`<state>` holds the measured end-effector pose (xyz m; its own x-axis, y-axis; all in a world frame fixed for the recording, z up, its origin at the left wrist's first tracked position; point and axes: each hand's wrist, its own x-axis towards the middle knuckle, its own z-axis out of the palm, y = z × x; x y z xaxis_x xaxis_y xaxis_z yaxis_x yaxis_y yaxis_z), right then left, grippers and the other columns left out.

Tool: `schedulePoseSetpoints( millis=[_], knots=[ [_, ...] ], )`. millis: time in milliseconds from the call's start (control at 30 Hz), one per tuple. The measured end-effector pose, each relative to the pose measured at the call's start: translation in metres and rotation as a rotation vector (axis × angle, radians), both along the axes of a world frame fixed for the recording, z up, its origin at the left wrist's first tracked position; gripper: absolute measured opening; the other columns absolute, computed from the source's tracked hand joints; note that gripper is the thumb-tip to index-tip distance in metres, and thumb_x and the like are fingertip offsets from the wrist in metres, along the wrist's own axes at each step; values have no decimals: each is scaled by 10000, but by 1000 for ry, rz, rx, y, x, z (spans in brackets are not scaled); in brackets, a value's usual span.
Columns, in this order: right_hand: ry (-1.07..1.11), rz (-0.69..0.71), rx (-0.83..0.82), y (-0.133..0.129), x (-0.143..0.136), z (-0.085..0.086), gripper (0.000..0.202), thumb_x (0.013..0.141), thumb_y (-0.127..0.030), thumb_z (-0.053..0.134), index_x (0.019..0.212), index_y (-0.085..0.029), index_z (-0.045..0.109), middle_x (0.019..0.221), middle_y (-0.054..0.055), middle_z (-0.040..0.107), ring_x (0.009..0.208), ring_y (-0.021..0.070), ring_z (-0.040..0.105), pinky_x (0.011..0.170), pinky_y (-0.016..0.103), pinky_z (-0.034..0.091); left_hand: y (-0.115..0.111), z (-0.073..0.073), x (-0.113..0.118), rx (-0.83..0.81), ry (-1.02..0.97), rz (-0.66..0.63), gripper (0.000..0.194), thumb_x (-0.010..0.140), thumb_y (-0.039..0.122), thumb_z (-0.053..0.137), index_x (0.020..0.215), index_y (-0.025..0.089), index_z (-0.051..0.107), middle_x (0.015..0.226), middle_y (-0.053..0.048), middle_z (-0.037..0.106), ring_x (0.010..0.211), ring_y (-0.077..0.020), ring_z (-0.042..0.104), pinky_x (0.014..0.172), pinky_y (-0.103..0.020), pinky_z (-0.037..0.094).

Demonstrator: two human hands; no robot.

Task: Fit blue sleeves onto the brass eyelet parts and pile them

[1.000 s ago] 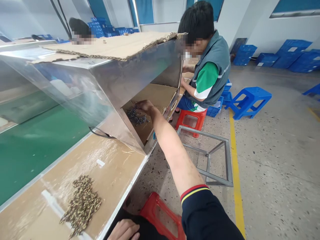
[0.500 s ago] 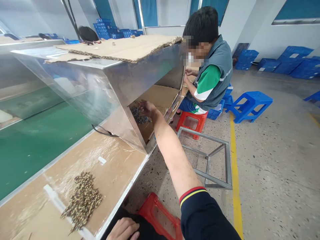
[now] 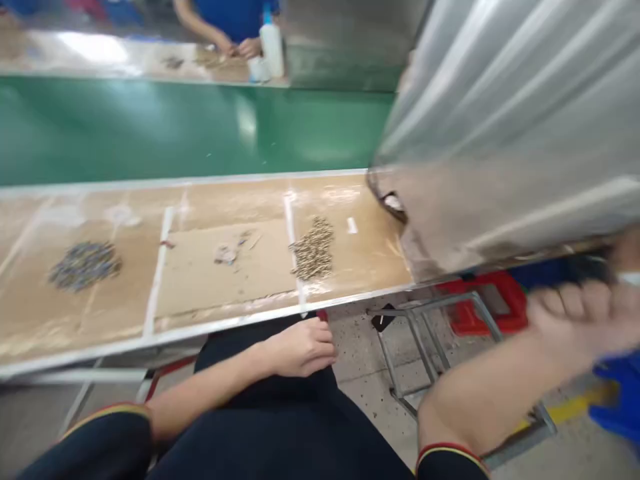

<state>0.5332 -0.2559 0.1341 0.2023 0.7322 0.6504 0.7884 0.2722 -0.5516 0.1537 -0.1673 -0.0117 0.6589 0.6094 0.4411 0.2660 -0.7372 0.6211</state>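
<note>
My left hand rests on my dark-clothed leg below the table edge, its fingers curled; whether anything is inside is hidden. At the far right my right hand is raised beside the metal box, blurred, with fingers folded; what they hold, if anything, cannot be made out. A pile of brass-coloured small pieces lies on the tan tabletop, over a white tape strip. Left of it, a cardboard sheet carries a few small scraps. A grey-blue pile sits farther left.
The metal box stands on the right of the table. A green belt runs behind the tabletop. Across it are another person's hands and a white bottle. A metal frame and red stool are at lower right.
The view has swung left and down. My right hand has come out of the metal box and is now beside it at the far right. My left hand remains on my leg.
</note>
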Motion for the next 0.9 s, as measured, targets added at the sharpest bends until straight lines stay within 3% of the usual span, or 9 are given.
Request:
schedulePoseSetpoints(
  millis=[67,100,200,300,400,533,633,767,900],
  knots=[
    [464,240,154,3,-33,-29,698,1061,-656,339,474,-284,404,444,-36,103,353,149,150,456,410,232,-8,-4,-21,-33,3,103,390,981,613,662,960,235,756,778,-70,679,760,-217,665,743,-362,625],
    [607,331,142,9,-60,-46,744,1075,-629,342,440,-245,287,421,-43,36,328,132,89,427,394,202,-10,-4,-30,-45,5,142,369,980,593,675,985,233,754,792,-73,686,765,-220,670,743,-368,624],
    [868,586,-263,51,-172,-88,746,1071,-708,311,517,-229,166,408,-55,91,308,126,147,367,321,198,-1,5,-56,0,-92,163,241,996,469,695,1041,236,733,773,-52,694,717,-198,677,704,-345,614],
    [855,719,-635,109,-284,-110,703,1026,-810,293,583,-271,206,466,-76,168,361,118,182,367,292,245,28,19,-89,170,-381,100,97,1021,211,618,1084,206,691,676,-6,665,615,-152,653,607,-279,575],
    [695,761,-772,153,-354,-115,678,1036,-780,369,605,-259,322,505,-58,313,430,116,303,453,278,300,49,30,-137,267,-486,334,105,997,122,606,1052,152,691,621,2,634,553,-140,619,552,-275,559],
    [-144,558,-749,188,-398,-116,415,1091,-511,500,791,-232,567,755,36,625,689,174,575,579,291,343,49,26,-196,343,-440,682,82,1010,170,626,1018,176,708,574,29,608,497,-134,596,504,-269,529],
    [-501,535,-636,204,-415,-123,209,1059,-370,584,935,-215,652,962,112,689,887,240,634,685,315,455,42,12,-215,325,-415,811,78,996,148,642,1013,173,715,600,20,627,523,-136,613,507,-264,522],
    [-588,573,-552,211,-415,-135,210,1036,-323,605,1156,-163,671,1154,189,690,1006,307,649,881,436,571,47,-3,-215,257,-415,852,103,995,128,629,1033,175,712,644,14,660,547,-134,627,523,-259,527],
    [-442,624,-475,202,-398,-137,426,1062,-309,555,1470,-192,513,1432,211,615,1280,344,635,1068,545,575,64,-5,-213,135,-304,785,94,990,132,637,991,181,717,750,-15,737,639,-140,685,617,-267,577]
  ],
)
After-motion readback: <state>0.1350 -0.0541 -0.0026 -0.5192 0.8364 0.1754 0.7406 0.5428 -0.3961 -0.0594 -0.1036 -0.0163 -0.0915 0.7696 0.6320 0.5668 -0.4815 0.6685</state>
